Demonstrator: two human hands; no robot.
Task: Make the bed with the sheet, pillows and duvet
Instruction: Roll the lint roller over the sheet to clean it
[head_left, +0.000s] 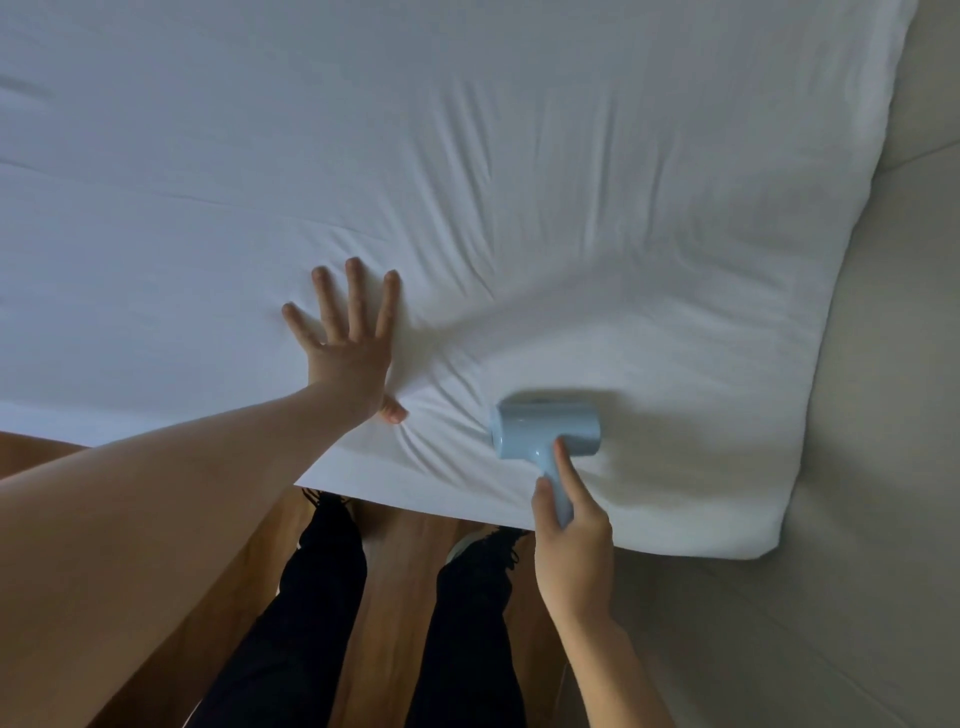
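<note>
The sheet (467, 182), filling the upper frame, looks light, soft and crease-prone, best tugged at its lower edge; the left hand (348, 348) presses it with fingers spread, the right hand (571, 545) grips a blue tool (545, 431).

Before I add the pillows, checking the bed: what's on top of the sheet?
On the sheet: the left hand pressed flat and a blue handheld tool held by the right hand. Whatever lies beneath is covered.

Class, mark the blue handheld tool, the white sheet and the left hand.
blue handheld tool (548, 427): head view, on its barrel-shaped head.
white sheet (467, 156): head view, on a smooth stretch.
left hand (349, 353): head view, on its back.
</note>
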